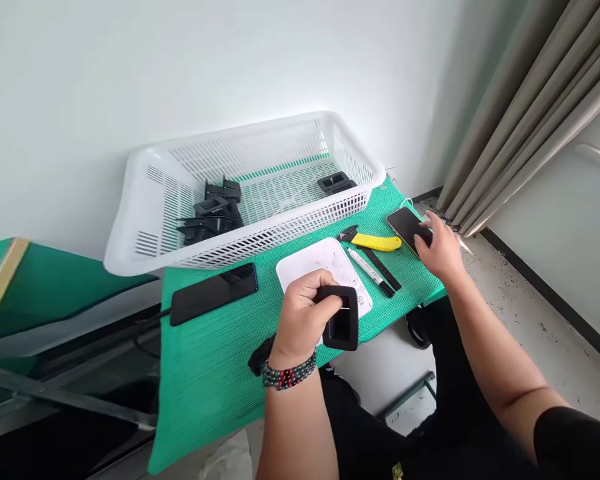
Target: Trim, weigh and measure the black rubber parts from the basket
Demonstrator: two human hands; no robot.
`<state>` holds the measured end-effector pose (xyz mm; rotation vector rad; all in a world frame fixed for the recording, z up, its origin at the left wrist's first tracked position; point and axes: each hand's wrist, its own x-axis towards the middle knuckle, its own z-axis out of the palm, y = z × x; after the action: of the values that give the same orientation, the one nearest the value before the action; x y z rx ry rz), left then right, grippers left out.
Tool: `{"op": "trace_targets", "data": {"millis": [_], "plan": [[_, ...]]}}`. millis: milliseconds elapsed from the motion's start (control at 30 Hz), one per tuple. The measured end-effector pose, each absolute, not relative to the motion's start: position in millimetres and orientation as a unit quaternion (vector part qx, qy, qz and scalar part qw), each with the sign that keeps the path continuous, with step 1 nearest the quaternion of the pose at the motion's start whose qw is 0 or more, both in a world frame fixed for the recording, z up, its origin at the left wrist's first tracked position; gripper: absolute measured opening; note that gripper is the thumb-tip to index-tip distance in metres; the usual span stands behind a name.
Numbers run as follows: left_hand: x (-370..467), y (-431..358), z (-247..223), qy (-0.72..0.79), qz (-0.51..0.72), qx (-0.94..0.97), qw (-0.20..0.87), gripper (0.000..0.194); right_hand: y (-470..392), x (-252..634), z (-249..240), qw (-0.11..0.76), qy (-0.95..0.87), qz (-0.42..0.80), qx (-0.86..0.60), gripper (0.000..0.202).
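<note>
My left hand (304,317) is closed around a black square plastic frame part (349,337), with the thumb through its opening. It is raised over the front edge of a white square box (316,261). My right hand (444,250) reaches over a smartphone (405,227) at the right end of the table, its fingers bent and apart. The fingertips are over or touching the phone; contact is hard to judge. Between the hands lie a yellow-handled cutter (377,241), a white marker (367,268) and a black strip (383,269).
A white slatted basket (275,230) stands along the wall, holding several black plastic parts (213,217). A second phone (215,293) with a cable lies on the green-covered table (205,373). Something black (260,357) sits beside my left wrist. Curtains (530,107) hang at the right.
</note>
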<state>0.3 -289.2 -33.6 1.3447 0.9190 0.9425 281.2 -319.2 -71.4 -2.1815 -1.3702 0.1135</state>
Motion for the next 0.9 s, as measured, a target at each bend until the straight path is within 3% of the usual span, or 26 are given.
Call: {"op": "trace_targets", "data": {"millis": [200, 433, 633, 900], "plan": [[2.1, -294.2, -32.4, 0.38, 0.414, 0.59, 0.58, 0.008, -342.3, 297.2, -80.8, 0.239, -0.511, 0.045, -0.825, 0.066], [12.4, -295.7, -34.0, 0.382, 0.42, 0.579, 0.585, 0.006, -340.9, 298.6, -81.6, 0.271, -0.545, 0.047, -0.792, 0.067], [28.3, -299.9, -48.7, 0.404, 0.401, 0.564, 0.597, 0.01, -352.0, 317.7, -90.2, 0.303, -0.542, 0.067, -0.781, 0.043], [30.5, -314.6, -49.0, 0.429, 0.42, 0.56, 0.571, 0.011, -360.5, 353.8, -106.1, 0.366, -0.556, 0.163, -0.728, 0.037]]}}
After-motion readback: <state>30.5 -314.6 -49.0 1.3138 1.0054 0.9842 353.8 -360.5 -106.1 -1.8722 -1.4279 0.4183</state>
